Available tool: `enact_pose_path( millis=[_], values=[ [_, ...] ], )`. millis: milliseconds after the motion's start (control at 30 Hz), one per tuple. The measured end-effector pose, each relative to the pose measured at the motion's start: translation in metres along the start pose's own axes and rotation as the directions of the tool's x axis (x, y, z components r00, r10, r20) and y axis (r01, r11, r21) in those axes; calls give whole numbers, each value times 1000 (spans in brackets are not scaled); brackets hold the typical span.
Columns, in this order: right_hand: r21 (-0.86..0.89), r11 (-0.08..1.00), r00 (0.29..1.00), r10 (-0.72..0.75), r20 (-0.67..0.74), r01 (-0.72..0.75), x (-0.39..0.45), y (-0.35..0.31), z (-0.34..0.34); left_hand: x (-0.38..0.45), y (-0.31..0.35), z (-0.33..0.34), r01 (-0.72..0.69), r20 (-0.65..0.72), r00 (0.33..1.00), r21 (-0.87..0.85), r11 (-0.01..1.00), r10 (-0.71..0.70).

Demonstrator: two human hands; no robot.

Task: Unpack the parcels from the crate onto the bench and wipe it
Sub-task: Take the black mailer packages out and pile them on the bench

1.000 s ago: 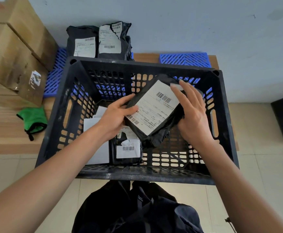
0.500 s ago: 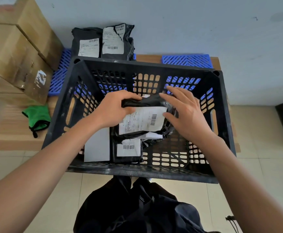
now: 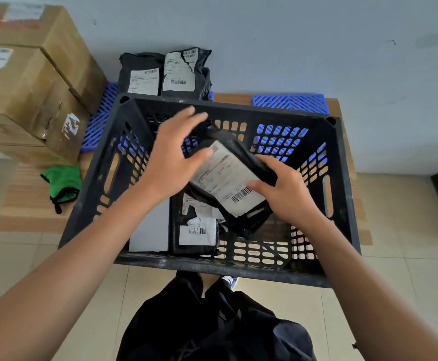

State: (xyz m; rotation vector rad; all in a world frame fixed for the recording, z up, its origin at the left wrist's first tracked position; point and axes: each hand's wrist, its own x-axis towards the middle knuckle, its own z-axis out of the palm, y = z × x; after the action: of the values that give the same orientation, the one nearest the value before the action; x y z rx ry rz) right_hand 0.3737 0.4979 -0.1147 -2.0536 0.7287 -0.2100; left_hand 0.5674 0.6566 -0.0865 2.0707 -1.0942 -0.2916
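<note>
Gripping a black parcel (image 3: 228,178) above the crate (image 3: 343,194), the right hand (image 3: 285,194) curls its fingers round it; left hand (image 3: 171,165) hovers released; label print blurred, barcode visible.

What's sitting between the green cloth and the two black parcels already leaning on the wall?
In the head view, a blue slatted mat on the bench lies between the green cloth and the two black parcels, beside the cardboard boxes.
</note>
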Motion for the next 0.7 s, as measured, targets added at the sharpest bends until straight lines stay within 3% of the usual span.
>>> enact_pose_path(
  millis=[100, 167, 333, 500, 700],
  values=[
    [281, 958, 990, 90, -111, -56, -4, 1, -6, -10, -6, -5, 23, -292, 955, -124, 992, -58],
    [433, 901, 980, 123, -159, -43, -5, -3, -8, -15, -6, -9, 39, -372, 921, -201, 979, -114],
    [764, 645, 953, 224, -203, 11, 5, -25, -7, -23, 10, -6, 68, -281, 942, -374, 925, -183],
    [784, 619, 958, 205, -201, 32, 16, -50, 2, -30, 28, 8, 60, -131, 982, -450, 891, -132],
    [698, 714, 941, 198, -275, 54, 22, -65, 13, -30, 32, 0, 68, -174, 970, -482, 874, -171]
  ],
)
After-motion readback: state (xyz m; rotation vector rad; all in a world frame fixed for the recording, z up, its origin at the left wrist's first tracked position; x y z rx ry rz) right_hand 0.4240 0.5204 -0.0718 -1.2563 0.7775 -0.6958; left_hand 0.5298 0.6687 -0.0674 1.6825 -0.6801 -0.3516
